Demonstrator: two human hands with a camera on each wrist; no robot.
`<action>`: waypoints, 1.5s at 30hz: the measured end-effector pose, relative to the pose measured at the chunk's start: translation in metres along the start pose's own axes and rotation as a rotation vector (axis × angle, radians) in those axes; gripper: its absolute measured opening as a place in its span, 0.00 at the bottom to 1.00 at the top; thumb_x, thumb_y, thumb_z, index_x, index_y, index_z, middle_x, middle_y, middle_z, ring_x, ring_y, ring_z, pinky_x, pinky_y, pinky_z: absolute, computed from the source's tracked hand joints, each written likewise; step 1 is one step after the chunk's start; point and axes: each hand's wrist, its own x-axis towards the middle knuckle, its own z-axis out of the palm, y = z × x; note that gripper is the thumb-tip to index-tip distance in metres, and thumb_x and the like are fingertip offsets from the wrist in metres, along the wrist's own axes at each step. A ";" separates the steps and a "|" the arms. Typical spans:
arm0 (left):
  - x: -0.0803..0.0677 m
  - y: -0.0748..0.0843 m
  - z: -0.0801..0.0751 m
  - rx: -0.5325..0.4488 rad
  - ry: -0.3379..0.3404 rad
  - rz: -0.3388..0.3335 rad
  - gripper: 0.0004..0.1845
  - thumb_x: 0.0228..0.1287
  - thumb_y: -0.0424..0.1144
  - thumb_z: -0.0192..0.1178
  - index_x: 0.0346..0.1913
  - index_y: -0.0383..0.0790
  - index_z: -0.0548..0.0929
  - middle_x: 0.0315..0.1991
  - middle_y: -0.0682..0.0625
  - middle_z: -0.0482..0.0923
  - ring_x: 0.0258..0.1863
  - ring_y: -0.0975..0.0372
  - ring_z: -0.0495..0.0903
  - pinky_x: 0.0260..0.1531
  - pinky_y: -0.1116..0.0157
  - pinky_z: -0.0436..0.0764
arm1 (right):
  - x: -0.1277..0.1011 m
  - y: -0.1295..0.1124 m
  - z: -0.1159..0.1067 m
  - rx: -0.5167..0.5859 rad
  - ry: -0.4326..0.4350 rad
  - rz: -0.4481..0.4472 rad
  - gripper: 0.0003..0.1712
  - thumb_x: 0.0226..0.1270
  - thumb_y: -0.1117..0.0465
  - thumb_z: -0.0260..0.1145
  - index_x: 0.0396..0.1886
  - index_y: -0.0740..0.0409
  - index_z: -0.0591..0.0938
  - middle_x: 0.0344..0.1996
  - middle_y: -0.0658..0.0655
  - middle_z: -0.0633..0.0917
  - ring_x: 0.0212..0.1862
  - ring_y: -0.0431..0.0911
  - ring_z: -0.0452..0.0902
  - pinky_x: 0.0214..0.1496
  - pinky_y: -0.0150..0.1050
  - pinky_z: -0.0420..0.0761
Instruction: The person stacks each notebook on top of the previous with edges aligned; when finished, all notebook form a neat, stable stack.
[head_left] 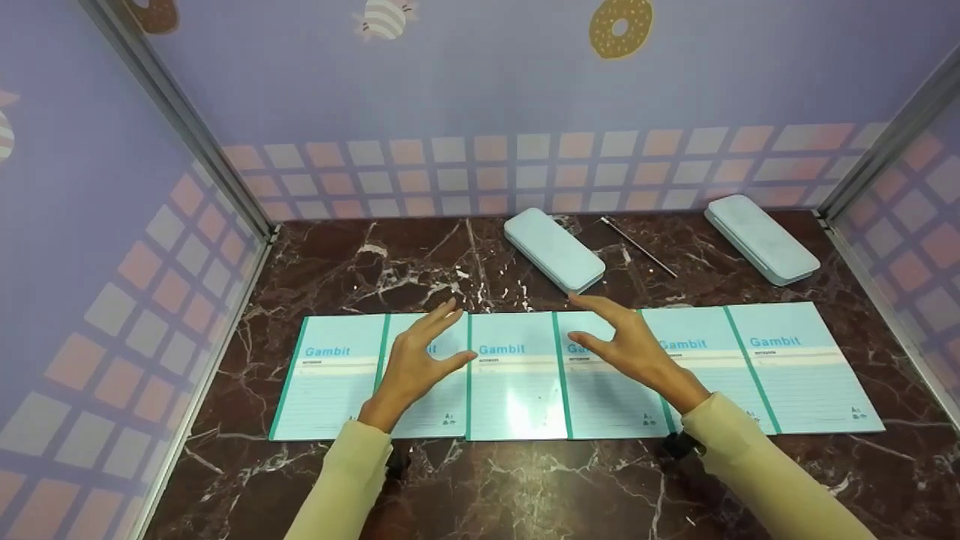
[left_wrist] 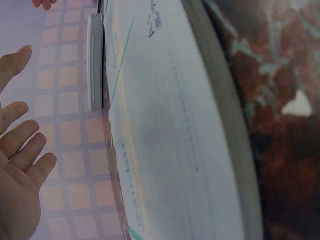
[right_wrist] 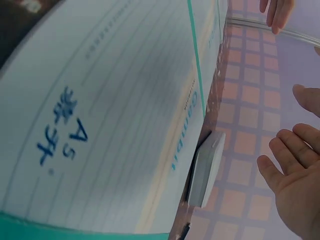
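Several pale blue Gambit notebooks with green spines lie in a side-by-side row, among them the leftmost notebook (head_left: 330, 401), a middle notebook (head_left: 517, 397) and the rightmost notebook (head_left: 806, 382). Over the second notebook from the left hovers my left hand (head_left: 420, 364), fingers relaxed and apart, holding nothing. My right hand (head_left: 634, 349) hangs over the fourth notebook, thumb and fingers spread, with nothing in it. The palms face each other across the middle notebook. In the left wrist view, a notebook (left_wrist: 165, 130) lies below the hand; the right wrist view shows the Gambit print on another notebook (right_wrist: 120, 115).
Behind the row lie a pale blue pencil case (head_left: 555, 251), a thin dark pencil-like stick (head_left: 637, 247) and a second pale blue case (head_left: 761, 240) at the right. White scraps (head_left: 514, 296) dot the dark marble table (head_left: 315, 262). Patterned walls enclose the back and sides.
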 end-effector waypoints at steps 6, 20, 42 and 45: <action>-0.005 0.000 0.006 -0.011 -0.079 -0.030 0.37 0.60 0.43 0.81 0.71 0.33 0.80 0.73 0.35 0.73 0.71 0.41 0.74 0.67 0.42 0.77 | -0.004 0.002 0.013 0.011 -0.042 -0.008 0.36 0.69 0.64 0.77 0.75 0.60 0.77 0.70 0.63 0.79 0.72 0.62 0.73 0.70 0.60 0.76; -0.015 -0.002 0.018 -0.002 -0.188 -0.070 0.38 0.60 0.44 0.81 0.69 0.30 0.81 0.73 0.37 0.73 0.70 0.41 0.74 0.68 0.43 0.75 | -0.012 0.006 0.032 0.003 -0.163 0.010 0.33 0.71 0.62 0.76 0.72 0.64 0.79 0.69 0.65 0.80 0.70 0.62 0.75 0.68 0.59 0.79; -0.013 -0.001 0.024 0.020 -0.298 -0.095 0.28 0.57 0.40 0.81 0.59 0.31 0.88 0.64 0.40 0.82 0.69 0.41 0.76 0.68 0.39 0.73 | -0.013 0.009 0.043 -0.114 -0.312 0.020 0.37 0.67 0.61 0.79 0.73 0.66 0.78 0.71 0.66 0.78 0.73 0.63 0.72 0.73 0.59 0.73; -0.014 -0.001 0.024 0.030 -0.315 -0.123 0.27 0.56 0.39 0.82 0.58 0.31 0.89 0.64 0.40 0.82 0.69 0.41 0.76 0.70 0.39 0.72 | -0.014 0.010 0.044 -0.131 -0.325 0.016 0.37 0.68 0.59 0.79 0.73 0.66 0.77 0.70 0.67 0.78 0.72 0.63 0.72 0.72 0.60 0.73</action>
